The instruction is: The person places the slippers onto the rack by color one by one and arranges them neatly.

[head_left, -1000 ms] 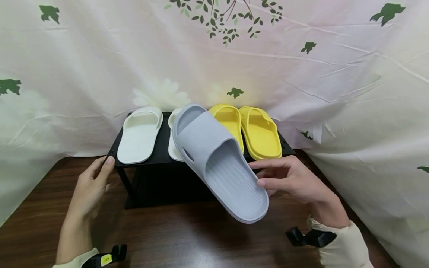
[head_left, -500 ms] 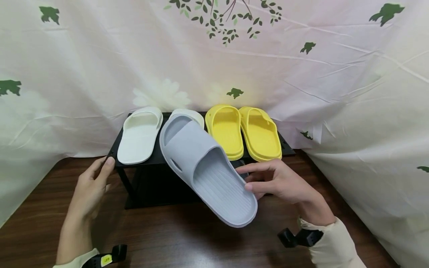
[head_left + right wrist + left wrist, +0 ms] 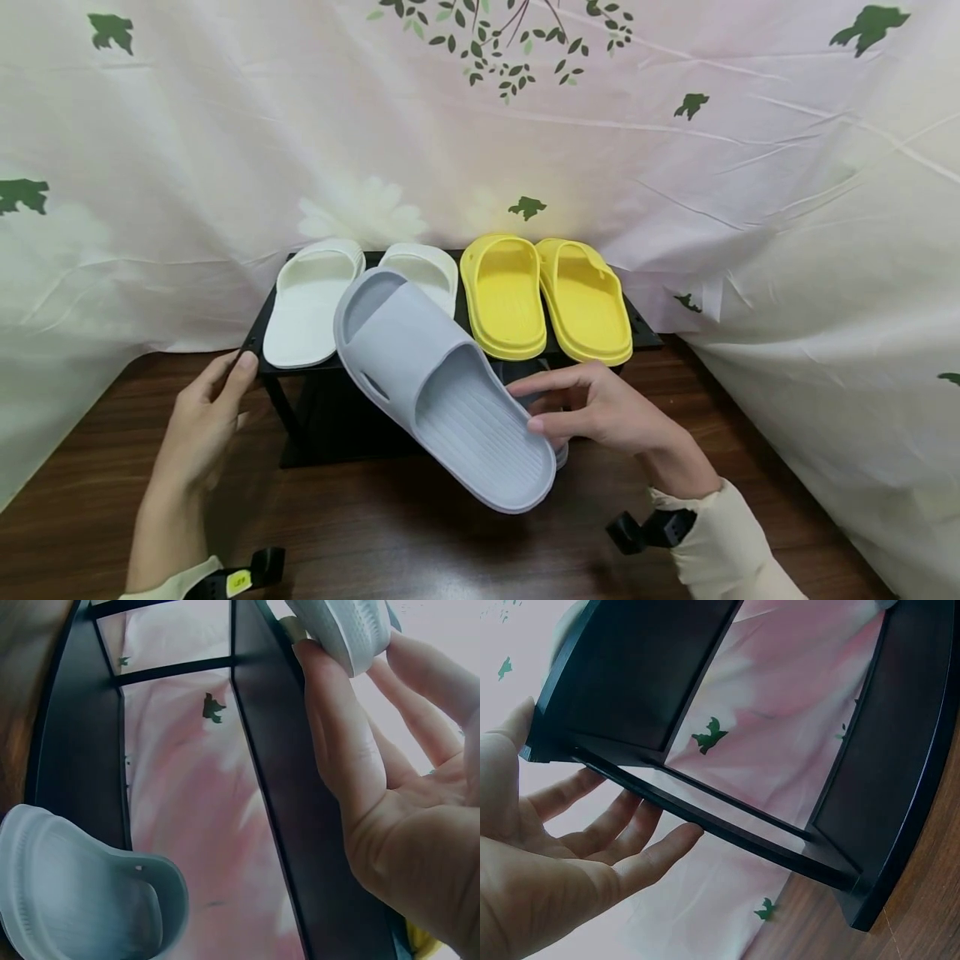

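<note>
A grey slide slipper (image 3: 450, 383) hangs tilted in front of the rack in the head view, toe toward the upper left. My right hand (image 3: 618, 421) pinches it by the right edge near the heel; in the right wrist view the fingertips meet the slipper's side (image 3: 341, 630). My left hand (image 3: 198, 417) holds the front left corner of the black shoe rack (image 3: 333, 425), and in the left wrist view its thumb (image 3: 517, 724) lies against the shelf edge. Partly hidden by the grey slipper is a white slipper (image 3: 423, 271) on the top shelf.
Another white slipper (image 3: 307, 308) and two yellow clogs (image 3: 506, 300) stand on the top shelf. A greyish shoe (image 3: 82, 892) is on the lower shelf, mostly hidden in the head view. Patterned cloth (image 3: 262, 125) hangs behind; brown wooden floor (image 3: 360, 533) lies in front.
My right hand has carried the grey slipper left and slightly down, uncovering the yellow clogs and part of the shoe below. The left hand stays at the rack corner.
</note>
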